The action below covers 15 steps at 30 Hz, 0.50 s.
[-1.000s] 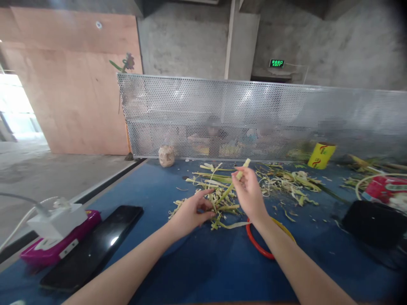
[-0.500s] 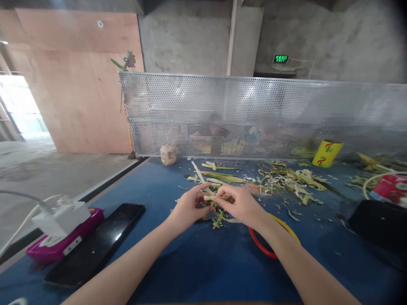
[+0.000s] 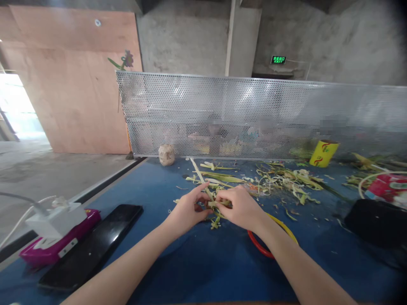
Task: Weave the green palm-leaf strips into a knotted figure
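Observation:
My left hand (image 3: 187, 212) and my right hand (image 3: 240, 207) meet over the middle of the blue table (image 3: 203, 271). Both pinch the same pale green leaf strip (image 3: 203, 180), which sticks up and away from my fingers. Under my hands lies a small pile of cut leaf strips (image 3: 216, 218). A red and yellow ring (image 3: 259, 248) lies on the table beneath my right wrist.
More leaf scraps (image 3: 286, 180) spread toward a perforated metal screen (image 3: 260, 114), with people behind it. A black phone (image 3: 92, 248), a pink case (image 3: 57, 245) and a white charger (image 3: 54, 218) sit left. A yellow roll (image 3: 323, 153), red packet (image 3: 386, 186) and black pouch (image 3: 375, 222) sit right.
My right hand has come down from holding a strip up in the air and joined my left hand over the pile. Both now pinch one strip.

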Each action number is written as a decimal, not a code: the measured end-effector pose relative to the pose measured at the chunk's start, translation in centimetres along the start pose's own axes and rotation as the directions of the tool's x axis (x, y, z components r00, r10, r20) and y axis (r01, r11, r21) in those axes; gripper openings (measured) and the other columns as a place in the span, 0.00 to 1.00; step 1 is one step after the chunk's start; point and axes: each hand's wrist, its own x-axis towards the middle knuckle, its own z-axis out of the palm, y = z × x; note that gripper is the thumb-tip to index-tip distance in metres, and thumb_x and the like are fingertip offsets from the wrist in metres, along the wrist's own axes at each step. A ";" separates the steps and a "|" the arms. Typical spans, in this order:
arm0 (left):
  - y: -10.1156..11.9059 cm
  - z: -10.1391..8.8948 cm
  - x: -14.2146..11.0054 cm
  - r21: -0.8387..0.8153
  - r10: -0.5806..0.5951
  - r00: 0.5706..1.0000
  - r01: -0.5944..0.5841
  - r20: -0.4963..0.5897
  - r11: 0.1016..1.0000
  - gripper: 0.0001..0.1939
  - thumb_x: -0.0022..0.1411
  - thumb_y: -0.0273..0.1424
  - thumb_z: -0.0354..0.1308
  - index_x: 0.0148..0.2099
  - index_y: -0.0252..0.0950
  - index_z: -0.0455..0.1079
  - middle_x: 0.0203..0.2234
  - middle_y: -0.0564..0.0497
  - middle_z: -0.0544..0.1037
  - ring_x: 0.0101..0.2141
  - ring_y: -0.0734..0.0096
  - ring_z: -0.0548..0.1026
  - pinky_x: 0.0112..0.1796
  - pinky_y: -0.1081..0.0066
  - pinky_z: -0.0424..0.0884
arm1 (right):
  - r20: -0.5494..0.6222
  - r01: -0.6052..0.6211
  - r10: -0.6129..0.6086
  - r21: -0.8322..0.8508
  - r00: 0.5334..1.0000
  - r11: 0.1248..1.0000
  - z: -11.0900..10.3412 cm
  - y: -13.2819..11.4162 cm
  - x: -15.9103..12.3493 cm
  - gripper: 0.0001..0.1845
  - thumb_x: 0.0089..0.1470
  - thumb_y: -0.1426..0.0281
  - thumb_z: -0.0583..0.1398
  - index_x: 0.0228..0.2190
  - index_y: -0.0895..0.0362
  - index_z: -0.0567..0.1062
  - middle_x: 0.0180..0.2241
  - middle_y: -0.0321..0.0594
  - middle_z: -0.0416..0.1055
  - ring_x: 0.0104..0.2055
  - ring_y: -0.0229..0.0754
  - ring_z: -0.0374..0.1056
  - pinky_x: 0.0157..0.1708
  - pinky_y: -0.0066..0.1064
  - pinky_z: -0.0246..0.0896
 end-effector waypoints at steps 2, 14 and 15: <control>0.0 0.0 -0.1 0.060 0.012 0.999 -0.014 0.035 0.998 0.37 0.48 0.25 0.55 0.60 0.35 0.48 0.38 0.47 0.73 0.38 0.69 0.70 0.32 0.73 0.67 | 0.021 -0.004 0.005 -0.025 1.000 1.000 0.1 0.0 0.0 0.09 0.44 0.74 0.52 0.16 0.56 0.60 0.13 0.29 0.54 0.18 0.32 0.46 0.30 0.29 0.45; 0.3 -0.2 -0.3 0.284 0.072 0.993 -0.096 0.094 0.954 0.35 0.50 0.21 0.48 0.61 0.39 0.47 0.40 0.51 0.75 0.29 0.74 0.70 0.33 0.74 0.65 | 0.105 0.008 -0.006 -0.016 0.995 1.000 0.3 0.0 -0.1 0.07 0.43 0.77 0.52 0.17 0.57 0.61 0.16 0.29 0.58 0.21 0.32 0.51 0.38 0.37 0.42; 0.3 -0.2 -0.3 0.294 0.073 0.993 -0.098 0.096 0.951 0.35 0.50 0.21 0.48 0.61 0.39 0.47 0.40 0.51 0.75 0.29 0.74 0.70 0.33 0.74 0.65 | 0.101 0.015 -0.013 -0.028 0.995 0.999 0.3 0.0 -0.1 0.07 0.43 0.77 0.52 0.18 0.57 0.61 0.16 0.29 0.58 0.21 0.32 0.50 0.38 0.37 0.42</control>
